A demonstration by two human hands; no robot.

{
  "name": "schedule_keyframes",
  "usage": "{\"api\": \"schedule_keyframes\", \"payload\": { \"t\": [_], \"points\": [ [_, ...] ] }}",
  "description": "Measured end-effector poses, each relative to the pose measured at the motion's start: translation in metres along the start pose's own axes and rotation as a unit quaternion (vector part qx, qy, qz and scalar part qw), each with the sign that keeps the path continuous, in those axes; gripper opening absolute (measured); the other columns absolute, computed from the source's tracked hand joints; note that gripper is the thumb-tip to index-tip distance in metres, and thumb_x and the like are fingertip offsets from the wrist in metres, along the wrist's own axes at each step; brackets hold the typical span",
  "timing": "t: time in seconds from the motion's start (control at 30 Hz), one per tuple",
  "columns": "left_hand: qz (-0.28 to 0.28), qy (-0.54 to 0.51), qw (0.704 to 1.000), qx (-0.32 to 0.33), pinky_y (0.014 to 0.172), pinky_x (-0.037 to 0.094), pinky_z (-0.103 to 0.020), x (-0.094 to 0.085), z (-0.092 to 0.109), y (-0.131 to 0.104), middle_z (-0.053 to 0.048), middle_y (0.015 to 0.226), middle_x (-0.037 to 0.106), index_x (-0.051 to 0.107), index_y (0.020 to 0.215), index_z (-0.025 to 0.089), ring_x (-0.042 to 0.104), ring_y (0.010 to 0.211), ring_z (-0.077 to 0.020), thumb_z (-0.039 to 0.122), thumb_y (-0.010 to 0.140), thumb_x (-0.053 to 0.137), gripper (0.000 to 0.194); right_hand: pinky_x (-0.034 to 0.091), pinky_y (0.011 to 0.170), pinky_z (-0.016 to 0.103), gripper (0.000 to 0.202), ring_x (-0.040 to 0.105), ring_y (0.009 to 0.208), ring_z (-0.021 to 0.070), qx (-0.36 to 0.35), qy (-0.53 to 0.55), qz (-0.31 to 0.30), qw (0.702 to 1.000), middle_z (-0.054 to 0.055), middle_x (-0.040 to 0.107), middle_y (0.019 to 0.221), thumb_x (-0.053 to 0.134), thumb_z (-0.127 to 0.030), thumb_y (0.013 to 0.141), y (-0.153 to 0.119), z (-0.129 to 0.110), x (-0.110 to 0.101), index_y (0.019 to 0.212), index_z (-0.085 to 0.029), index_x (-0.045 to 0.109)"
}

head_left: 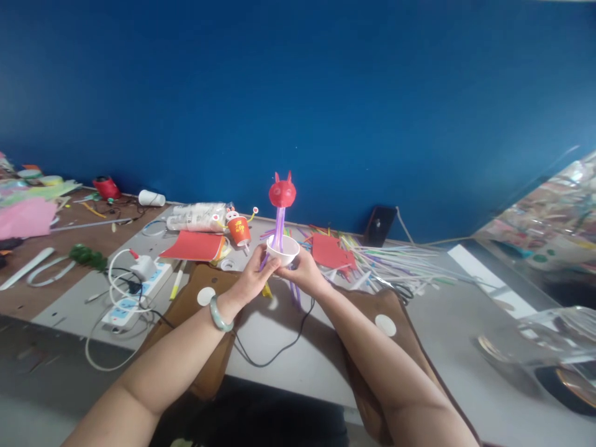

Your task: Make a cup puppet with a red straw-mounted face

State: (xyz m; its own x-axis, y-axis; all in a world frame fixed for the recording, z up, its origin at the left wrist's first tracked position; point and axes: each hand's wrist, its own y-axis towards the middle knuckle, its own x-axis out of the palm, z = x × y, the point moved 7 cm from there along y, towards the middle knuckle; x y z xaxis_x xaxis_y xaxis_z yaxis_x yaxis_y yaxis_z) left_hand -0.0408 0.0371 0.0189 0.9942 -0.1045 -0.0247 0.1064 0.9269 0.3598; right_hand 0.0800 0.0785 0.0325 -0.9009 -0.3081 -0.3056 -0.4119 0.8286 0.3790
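Note:
Above the table, a white paper cup [289,249] is held between my two hands, its open rim tilted toward me. My left hand [256,272] grips its left side, with a pale green bangle on that wrist. On the other side my right hand [306,271] has its fingers wrapped round the cup. Purple pipe cleaners [278,228] rise out of the cup to a red animal head [282,193] with two pointed ears. More purple strands hang below the cup. The fingers behind the cup are hidden.
A red cup figure [239,231] stands behind left, near red paper [193,246] and wrapped cups [198,217]. Red sheets [331,251], scattered pipe cleaners [395,261] and scissors [398,288] lie right. A power strip [139,298] with cables sits left; a phone [379,225] leans on the wall.

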Motion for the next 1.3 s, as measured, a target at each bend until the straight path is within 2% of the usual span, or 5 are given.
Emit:
{"api": "schedule_keyframes", "payload": {
  "t": [0.27,0.37,0.5,0.77,1.3],
  "points": [
    [0.096,0.067,0.992,0.055,0.108,0.041,-0.049,-0.016,-0.005,-0.002,-0.016,0.136,0.049,0.031,0.144,0.022,0.051,0.126,-0.0302,0.045,0.069,0.085,0.095,0.053,0.082,0.036,0.058,0.065,0.098,0.0252,0.010,-0.055,0.099,0.994,0.009,0.068,0.111,0.079,-0.031,0.065,-0.003,0.012,-0.013,0.117,-0.019,0.058],
    [0.158,0.226,0.945,0.174,0.108,0.041,-0.050,-0.027,0.023,-0.015,-0.015,0.135,0.053,0.042,0.139,0.023,0.053,0.124,-0.0301,0.039,0.079,0.077,0.071,0.052,0.078,0.035,0.052,0.065,0.092,0.0241,-0.006,-0.123,0.102,0.987,0.008,0.068,0.106,0.075,-0.030,0.068,-0.003,0.013,-0.015,0.116,-0.021,0.056],
    [0.046,0.378,0.887,0.263,0.107,0.043,-0.046,-0.011,0.039,-0.021,-0.011,0.124,0.065,0.063,0.118,0.023,0.061,0.117,-0.0274,0.024,0.096,0.053,0.025,0.051,0.083,0.038,0.045,0.064,0.096,0.0273,-0.055,-0.218,0.072,0.972,0.011,0.067,0.109,0.070,-0.031,0.075,-0.004,0.013,-0.009,0.116,-0.021,0.054],
    [-0.114,0.561,0.802,0.171,0.067,0.049,-0.029,0.008,0.024,-0.010,-0.009,0.104,0.069,0.064,0.111,0.019,0.067,0.079,-0.0187,0.012,0.098,0.038,0.029,0.050,0.087,0.040,0.045,0.059,0.106,0.0312,-0.127,-0.336,-0.008,0.933,0.013,0.066,0.114,0.065,-0.025,0.079,-0.010,0.012,0.014,0.122,-0.021,0.051],
    [-0.130,0.612,0.770,0.125,0.053,0.035,-0.028,0.006,0.020,-0.011,-0.007,0.094,0.064,0.065,0.091,0.017,0.059,0.067,-0.0160,0.009,0.094,0.044,0.022,0.049,0.098,0.037,0.054,0.061,0.119,0.0273,-0.094,-0.196,-0.070,0.974,0.011,0.065,0.128,0.063,-0.016,0.078,-0.015,0.020,0.035,0.130,-0.021,0.055]
  ]
}}
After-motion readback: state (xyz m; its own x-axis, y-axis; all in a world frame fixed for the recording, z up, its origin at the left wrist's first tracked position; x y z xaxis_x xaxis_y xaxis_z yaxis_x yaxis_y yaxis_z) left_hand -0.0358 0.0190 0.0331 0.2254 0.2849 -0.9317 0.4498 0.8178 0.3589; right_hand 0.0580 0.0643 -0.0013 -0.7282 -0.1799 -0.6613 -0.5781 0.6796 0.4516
